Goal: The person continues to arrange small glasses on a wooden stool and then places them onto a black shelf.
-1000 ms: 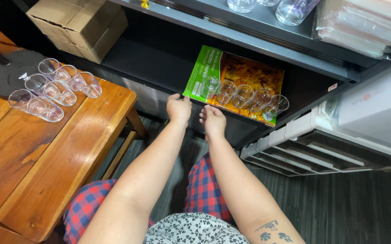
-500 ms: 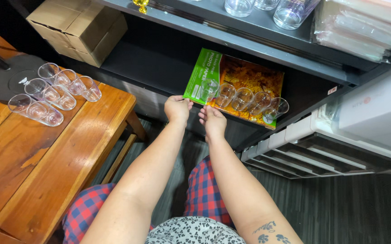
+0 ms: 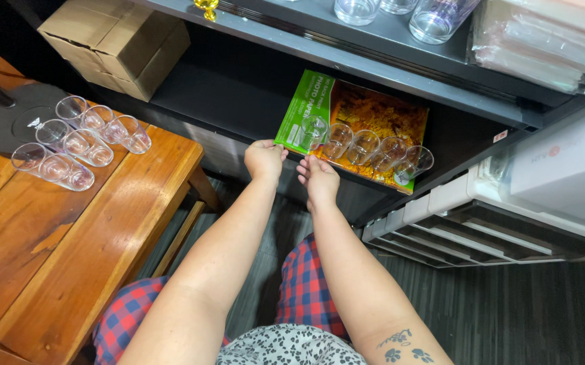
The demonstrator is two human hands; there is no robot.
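Nearest us, our left hand (image 3: 263, 159) and right hand (image 3: 319, 178) meet at the front corner of the flat green-and-orange pack (image 3: 353, 128), fingers curled in a grip on its near edge; the pack lies on the dark lower shelf (image 3: 238, 94). Just beyond our grip, five small clear cups (image 3: 363, 145) already stand in a row on the pack. Well off to the left, more clear cups (image 3: 79, 138) remain lying on the wooden counter (image 3: 69, 236), with a cardboard box (image 3: 113, 44) farther back.

box (image 3: 367, 128): green and orange | trousers (image 3: 306, 290): red-blue check | table (image 3: 69, 250): reddish-brown wood | carton (image 3: 113, 47): tan
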